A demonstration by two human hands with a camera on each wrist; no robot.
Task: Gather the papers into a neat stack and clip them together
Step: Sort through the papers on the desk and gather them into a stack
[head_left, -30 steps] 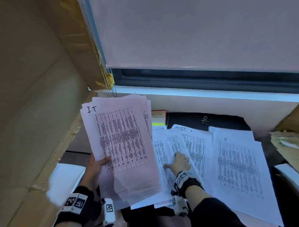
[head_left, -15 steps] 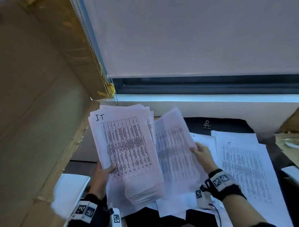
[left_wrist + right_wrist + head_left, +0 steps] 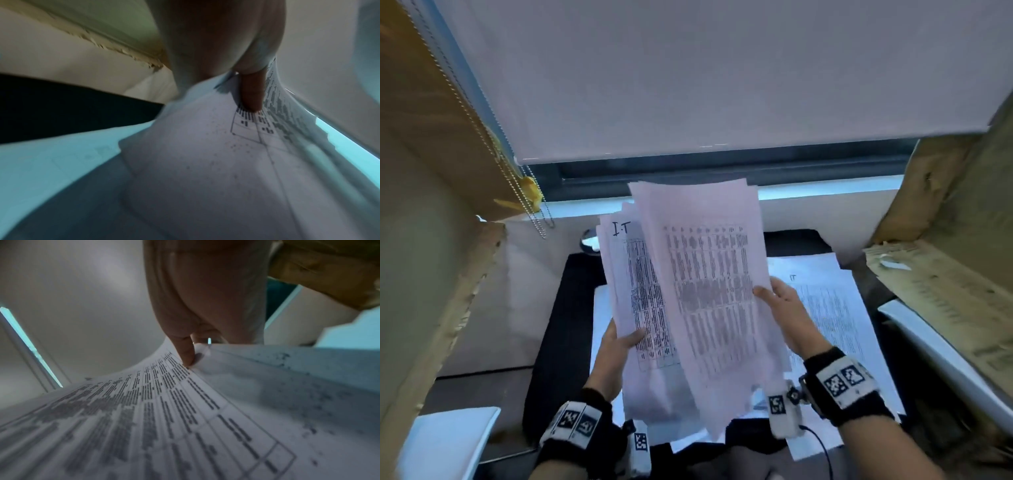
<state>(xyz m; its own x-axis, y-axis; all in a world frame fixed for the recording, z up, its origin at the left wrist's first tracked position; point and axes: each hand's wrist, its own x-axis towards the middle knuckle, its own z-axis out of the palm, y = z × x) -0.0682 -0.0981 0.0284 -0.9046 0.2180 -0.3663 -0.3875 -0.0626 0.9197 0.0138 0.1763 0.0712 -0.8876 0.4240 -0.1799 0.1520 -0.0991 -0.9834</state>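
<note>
Fingers (image 3: pixel 765 293) of right hand (image 3: pixel 787 315) pinching loose sheets (image 3: pixel 709 291), sliding onto left hand (image 3: pixel 616 346)'s gripped stack (image 3: pixel 626 274), long edges nearly parallel.

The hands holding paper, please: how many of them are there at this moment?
2. The left hand grips the bundle marked "I.T" at its lower edge; the right hand pinches the loose sheets laid over it. More papers lie on the desk.

White roller blind (image 3: pixel 722 75) covers most of window; dark frame strip (image 3: pixel 722 164) below. Bead chain (image 3: pixel 482 137) hangs at left w/ yellow tag (image 3: pixel 530 192). Brown cardboard (image 3: pixel 431 240) on left, more cardboard (image 3: pixel 945 257) on right. Black mat (image 3: pixel 558 325) on desk.
</note>
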